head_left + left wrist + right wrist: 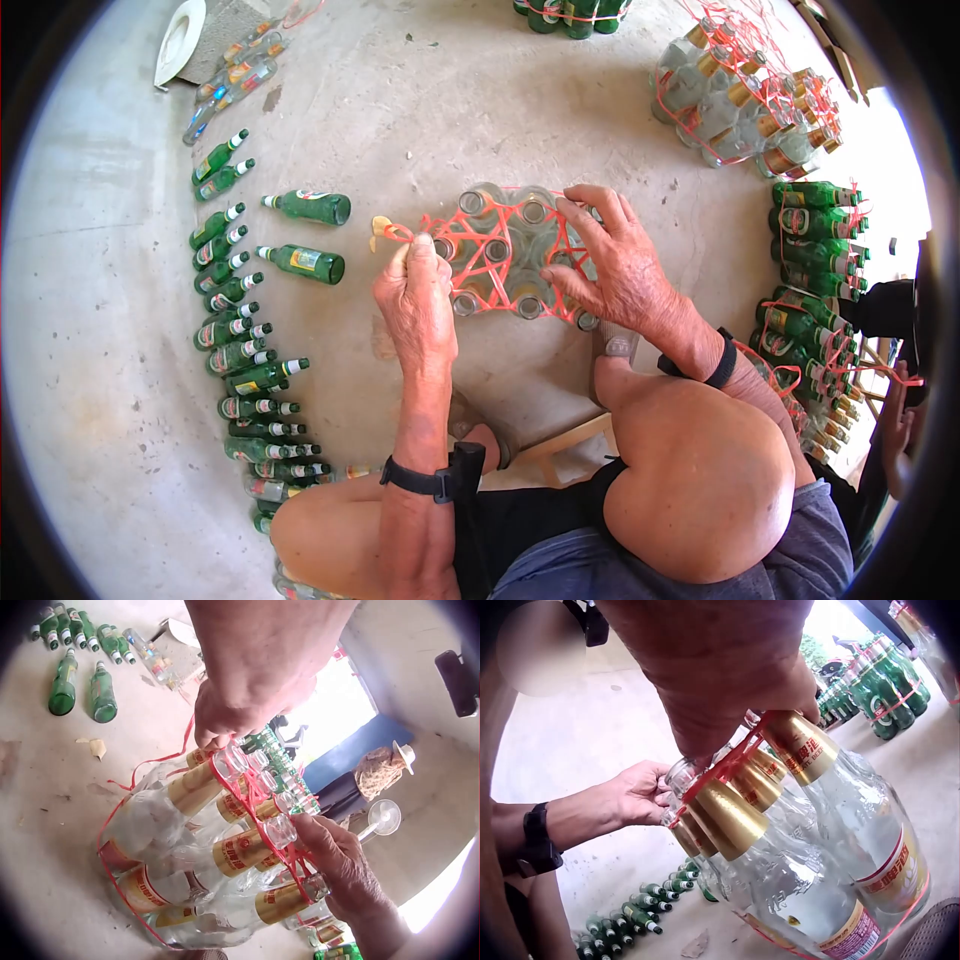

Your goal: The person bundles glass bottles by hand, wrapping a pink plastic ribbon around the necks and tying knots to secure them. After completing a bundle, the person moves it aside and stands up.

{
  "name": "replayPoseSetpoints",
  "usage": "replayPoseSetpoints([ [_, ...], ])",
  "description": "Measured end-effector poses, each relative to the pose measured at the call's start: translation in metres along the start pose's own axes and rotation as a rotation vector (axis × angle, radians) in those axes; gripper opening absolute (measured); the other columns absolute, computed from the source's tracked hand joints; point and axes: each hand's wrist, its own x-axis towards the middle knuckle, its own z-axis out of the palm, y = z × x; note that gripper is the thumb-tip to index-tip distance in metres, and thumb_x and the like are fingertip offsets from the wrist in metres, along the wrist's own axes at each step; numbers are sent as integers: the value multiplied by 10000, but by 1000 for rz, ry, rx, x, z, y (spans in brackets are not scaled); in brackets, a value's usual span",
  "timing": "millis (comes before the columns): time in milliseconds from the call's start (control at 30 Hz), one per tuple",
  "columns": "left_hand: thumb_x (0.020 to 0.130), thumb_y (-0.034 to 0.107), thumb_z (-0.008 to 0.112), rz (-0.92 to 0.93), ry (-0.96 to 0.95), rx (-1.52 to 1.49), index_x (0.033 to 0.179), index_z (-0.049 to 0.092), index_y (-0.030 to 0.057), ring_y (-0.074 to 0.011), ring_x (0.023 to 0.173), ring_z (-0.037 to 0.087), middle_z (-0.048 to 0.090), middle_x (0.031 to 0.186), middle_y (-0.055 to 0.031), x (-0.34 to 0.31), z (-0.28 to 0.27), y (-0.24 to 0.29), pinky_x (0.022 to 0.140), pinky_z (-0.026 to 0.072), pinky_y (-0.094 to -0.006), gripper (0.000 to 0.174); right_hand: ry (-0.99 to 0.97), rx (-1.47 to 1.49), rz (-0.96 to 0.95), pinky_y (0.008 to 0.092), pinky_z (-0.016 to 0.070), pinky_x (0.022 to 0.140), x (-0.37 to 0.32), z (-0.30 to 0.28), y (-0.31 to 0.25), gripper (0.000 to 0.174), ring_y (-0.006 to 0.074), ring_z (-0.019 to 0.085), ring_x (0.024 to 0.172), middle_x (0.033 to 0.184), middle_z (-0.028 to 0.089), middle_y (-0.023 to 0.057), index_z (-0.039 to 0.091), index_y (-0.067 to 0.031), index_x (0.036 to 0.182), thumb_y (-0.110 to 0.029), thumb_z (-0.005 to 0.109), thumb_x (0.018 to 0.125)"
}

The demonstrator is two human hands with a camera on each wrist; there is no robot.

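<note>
Clear glass bottles [530,240] with gold neck labels stand upright in a bundle, a red strap [497,268] laced between their necks and another band round their lower bodies [124,889]. At the bundle's left end my left hand [418,300] pinches the red strap between thumb and fingers. My right hand [625,265] rests over the bottle tops at the opposite end, thumb and fingers spread. The right wrist view shows the left hand [634,796] beside the bottle mouths; the right fingertips are partly hidden there.
Green bottles [240,355] lie in a long row at the left, two more [310,207] closer in. Tied bundles of clear bottles [745,95] and green bottles [815,225] are at the right. A yellowish scrap [379,230] lies on the floor. A person in a hat [379,772] is beyond.
</note>
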Motion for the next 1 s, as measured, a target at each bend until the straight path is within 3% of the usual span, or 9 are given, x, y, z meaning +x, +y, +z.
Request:
replayPoseSetpoints([
  [200,1084,242,578,25,-29,132,772,498,102,-50,627,342,410,702,56,-6,4,2,541,278,-253,351,-6,0,15,484,522,1018,-2,1,2,707,396,558,1204,1330,532,177,590,-20,1356,-334,860,783],
  [333,1085,266,589,27,-148,277,796,543,71,-44,651,378,449,714,52,-9,4,15,555,315,-256,351,-17,-6,-31,467,523,1005,4,-10,-2,623,372,565,1199,1317,555,149,621,-75,1338,-294,841,798],
  [433,1086,275,591,95,-249,475,845,581,34,-45,669,420,485,719,37,-10,6,21,565,358,-275,341,46,-32,-161,445,527,980,24,-27,-13,575,331,587,1171,1269,592,109,644,-110,1316,-215,824,780],
  [500,1082,274,594,163,-318,577,892,605,5,-59,678,458,524,724,13,-10,8,17,576,397,-298,329,72,-50,-358,433,534,952,47,-24,-16,585,296,606,1139,1229,611,82,649,-122,1316,-164,811,756],
  [600,1033,133,557,274,-355,623,1024,642,-30,-219,657,560,625,746,-178,-10,6,14,644,496,-414,185,-50,66,-561,415,548,910,69,-18,-32,529,264,641,1082,1183,636,57,662,-121,1251,-114,786,737],
  [667,1013,92,540,304,-424,710,1036,631,-34,-233,652,573,622,754,-203,-10,0,17,641,492,-424,157,-171,98,-608,414,563,876,76,-14,-32,439,273,670,1042,1186,661,81,667,-96,1176,-110,758,747],
  [700,1018,109,548,305,-422,725,1006,630,-31,-212,650,563,617,742,-180,-12,0,18,626,481,-416,163,-220,78,-604,418,574,856,76,-11,-30,384,288,685,1023,1201,678,112,667,-73,1133,-118,738,759],
  [867,1045,239,600,238,-444,724,867,621,0,-98,677,496,576,701,-40,-15,-5,29,609,434,-335,298,-294,-75,-509,420,594,750,70,-8,-21,235,298,706,898,934,703,84,667,-55,955,-179,748,773],
  [1000,1042,196,617,203,-436,655,912,643,-23,-119,707,553,615,782,-57,-18,-6,25,656,472,-326,256,-257,-27,-393,427,597,730,68,-11,-29,180,305,713,867,853,721,95,702,-54,874,-192,754,771],
])
